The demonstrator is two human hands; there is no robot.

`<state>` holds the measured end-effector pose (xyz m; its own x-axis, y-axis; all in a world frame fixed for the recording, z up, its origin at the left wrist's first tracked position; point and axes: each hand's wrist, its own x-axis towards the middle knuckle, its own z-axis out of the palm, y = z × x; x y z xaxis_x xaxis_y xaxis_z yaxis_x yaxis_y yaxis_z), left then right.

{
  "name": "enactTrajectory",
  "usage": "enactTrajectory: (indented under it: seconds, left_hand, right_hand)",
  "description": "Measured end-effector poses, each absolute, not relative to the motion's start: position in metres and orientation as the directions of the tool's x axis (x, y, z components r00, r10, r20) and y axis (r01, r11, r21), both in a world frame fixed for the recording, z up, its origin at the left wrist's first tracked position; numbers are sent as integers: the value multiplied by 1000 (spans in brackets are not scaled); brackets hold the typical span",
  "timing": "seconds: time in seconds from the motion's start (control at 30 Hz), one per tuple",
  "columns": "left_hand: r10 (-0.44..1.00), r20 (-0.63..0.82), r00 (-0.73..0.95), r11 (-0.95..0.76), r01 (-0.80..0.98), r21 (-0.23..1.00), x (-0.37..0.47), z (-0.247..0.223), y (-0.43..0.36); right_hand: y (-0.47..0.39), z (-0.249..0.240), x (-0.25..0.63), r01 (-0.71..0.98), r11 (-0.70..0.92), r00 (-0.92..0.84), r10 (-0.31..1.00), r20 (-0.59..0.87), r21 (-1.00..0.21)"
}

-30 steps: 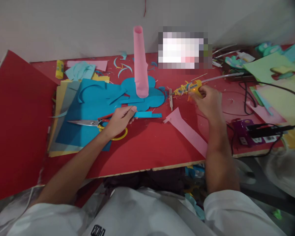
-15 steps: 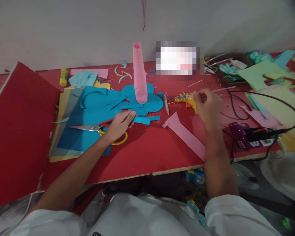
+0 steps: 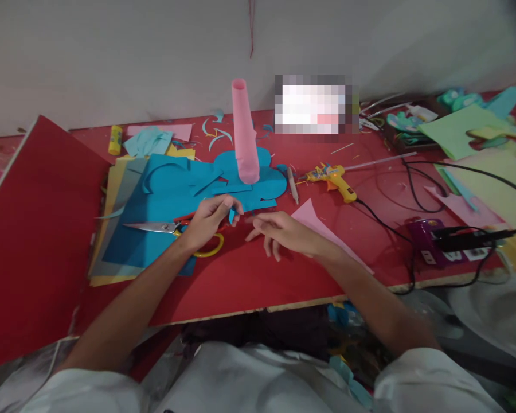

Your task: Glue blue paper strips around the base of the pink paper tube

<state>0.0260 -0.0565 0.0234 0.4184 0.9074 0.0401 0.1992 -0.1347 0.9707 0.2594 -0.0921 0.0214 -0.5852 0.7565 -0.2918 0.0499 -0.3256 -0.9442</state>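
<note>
My left hand (image 3: 212, 221) pinches a small blue paper strip (image 3: 232, 215), much of it hidden by the fingers. Just to its right, my right hand (image 3: 279, 232) is held with fingers apart and nothing visible in them. Beneath the left hand lie scissors (image 3: 155, 228) with red and yellow handles. A pink paper tube (image 3: 246, 143) stands upright on a cloud-shaped blue paper (image 3: 272, 186). Beyond the right hand a yellow glue gun (image 3: 339, 182) rests on its side, and a pink paper piece (image 3: 312, 215) lies partly under the right forearm.
Blue and yellow sheets (image 3: 129, 252) are stacked at left beside a raised red board (image 3: 30, 241). A glue stick (image 3: 115, 140) stands behind them. At right are a purple box (image 3: 427, 241) with black cables, and green paper (image 3: 460, 132). A pale pen-like stick (image 3: 292, 186) lies mid-table.
My right hand has left the glue gun's handle and come left, close to my left hand. The blue strip in my left hand no longer stretches out to the right.
</note>
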Motion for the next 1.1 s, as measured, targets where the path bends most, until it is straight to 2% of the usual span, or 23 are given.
enactTrajectory:
  seconds: [0.17,0.3,0.5,0.7,0.87,1.1]
  left_hand:
    - [895,65,442,-153,166,974,24,23,-58]
    - [880,64,471,-139,125,982,25,26,-60]
    - [867,113,486,-206,144,968,23,24,-58]
    - [884,110,454,-202,159,966,23,23,-58]
    - [884,114,454,-202,150,968,23,24,-60]
    - [862,106,496,-161,69,985,22,25,-60]
  right_hand:
    - [-98,20,234,-128,-391,-439,846,-302,-911]
    - [-99,15,221,-263,-363,-269,917,-293,-894]
    - [-92,7,213,-162,-187,-119,978,-169,-969]
    - [-79,17,208,-82,-4,-53,999,0,-997]
    - [-75,20,205,-100,35,-20,999,37,-994]
    - [-72,13,212,-114,2,15,1000,1,-994]
